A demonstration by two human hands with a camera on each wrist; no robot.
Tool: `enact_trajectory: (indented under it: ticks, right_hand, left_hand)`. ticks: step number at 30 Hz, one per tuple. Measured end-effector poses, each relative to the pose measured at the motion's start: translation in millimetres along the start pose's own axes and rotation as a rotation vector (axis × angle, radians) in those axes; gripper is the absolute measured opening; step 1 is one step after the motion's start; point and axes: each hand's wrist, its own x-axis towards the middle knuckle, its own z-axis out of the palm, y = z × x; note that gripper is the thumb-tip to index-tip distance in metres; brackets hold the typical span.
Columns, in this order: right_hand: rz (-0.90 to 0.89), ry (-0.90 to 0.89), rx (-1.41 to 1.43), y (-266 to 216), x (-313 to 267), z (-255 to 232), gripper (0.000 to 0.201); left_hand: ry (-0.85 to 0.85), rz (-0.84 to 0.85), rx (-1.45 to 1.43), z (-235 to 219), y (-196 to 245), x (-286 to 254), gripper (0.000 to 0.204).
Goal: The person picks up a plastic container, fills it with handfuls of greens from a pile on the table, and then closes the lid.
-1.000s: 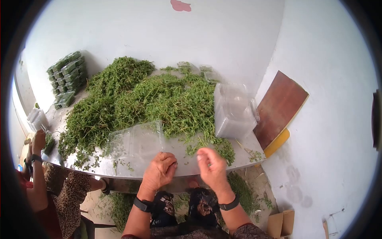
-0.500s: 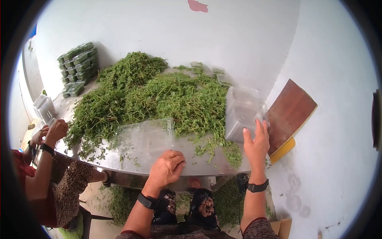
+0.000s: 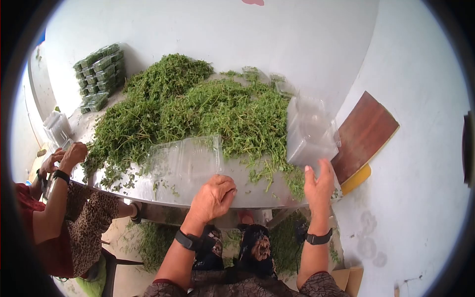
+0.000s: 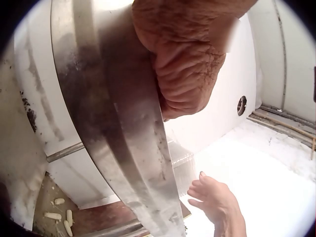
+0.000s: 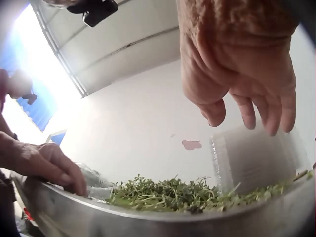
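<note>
Beside the front of the nested stack of clear plastic clamshell boxes (image 3: 311,131), my right hand (image 3: 319,190) is raised with its fingers extended and thumb apart. The right wrist view shows that hand (image 5: 242,84) holding nothing, its fingertips overlapping the box stack (image 5: 254,158). My left hand (image 3: 213,198) rests at the table's front edge, fingers loosely curled; no object shows in it. Just beyond it lies an opened clear clamshell box (image 3: 190,158), flat on the table. A big heap of leafy green stems (image 3: 213,109) spreads behind that box.
Filled boxes of greens (image 3: 101,72) are piled at the back left. Another person's hands (image 3: 69,156) work at the left end of the metal table (image 3: 247,195), near more empty boxes (image 3: 57,126). A brown board (image 3: 366,131) leans by the right wall.
My right hand has gone from the front middle of the table rightward to the box stack, its fingers spreading, then drawn slightly back toward me. My left hand stays at the edge; the head view has shifted.
</note>
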Motion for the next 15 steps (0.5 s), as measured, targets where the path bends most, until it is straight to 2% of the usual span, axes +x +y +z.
enact_trajectory:
  ticks: [1, 5, 7, 9, 12, 13, 15]
  right_hand:
    - [0.054, -0.075, -0.051, 1, -8, 0, 0.044]
    - [0.058, -0.217, -0.112, 5, -28, 16, 0.044]
    - [-0.078, -0.282, -0.160, 4, -35, 27, 0.044]
    - [-0.086, -0.318, -0.148, -4, -36, 36, 0.045]
    - [-0.131, -0.469, 0.070, -23, -34, 41, 0.043]
    - [-0.134, -0.472, 0.075, -28, -33, 42, 0.043]
    - [-0.035, -0.573, 0.427, -34, -31, 43, 0.039]
  left_hand:
    - [-0.007, -0.004, -0.003, 0, 0, 0, 0.013]
    - [0.003, 0.003, -0.002, 2, -2, 0, 0.012]
    - [0.006, 0.001, 0.008, 2, -2, -1, 0.011]
    - [0.029, 0.020, 0.016, 2, -1, -1, 0.008]
    - [0.061, -0.007, 0.030, 3, -1, -2, 0.008]
    - [0.063, -0.009, 0.036, 3, -1, -2, 0.008]
    - [0.077, -0.036, 0.068, 3, -2, -2, 0.008]
